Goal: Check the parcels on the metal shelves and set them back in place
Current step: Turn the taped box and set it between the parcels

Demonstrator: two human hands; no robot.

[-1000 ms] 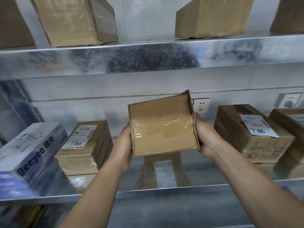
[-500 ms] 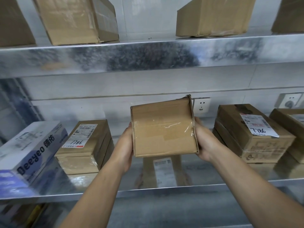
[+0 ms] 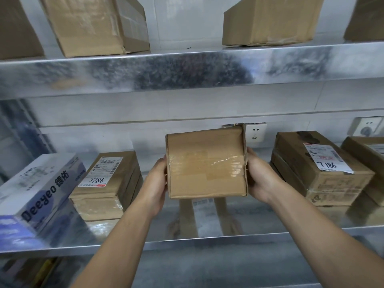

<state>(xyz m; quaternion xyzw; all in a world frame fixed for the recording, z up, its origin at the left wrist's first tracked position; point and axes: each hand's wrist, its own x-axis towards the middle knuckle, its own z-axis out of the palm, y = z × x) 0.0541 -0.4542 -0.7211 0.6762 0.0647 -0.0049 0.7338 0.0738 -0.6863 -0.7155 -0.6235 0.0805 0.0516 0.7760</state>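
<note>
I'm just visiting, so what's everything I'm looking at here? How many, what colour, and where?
Taped cardboard parcel: one, brown, centre, between both hands.
Cardboard parcels labelled 7786: two, brown, lower shelf, either side.
Edge-cropped cardboard parcel: one, brown, lower shelf, far right.
Upper cardboard parcels: four, brown, top shelf.
Deeyeo carton: one, white and blue, lower shelf, left.
Wall sockets: two, white, behind the lower shelf.
Shiny metal shelves: two, silver, stacked.
Left hand: one, grips the parcel's left side.
Right hand: one, grips its right side.
</note>
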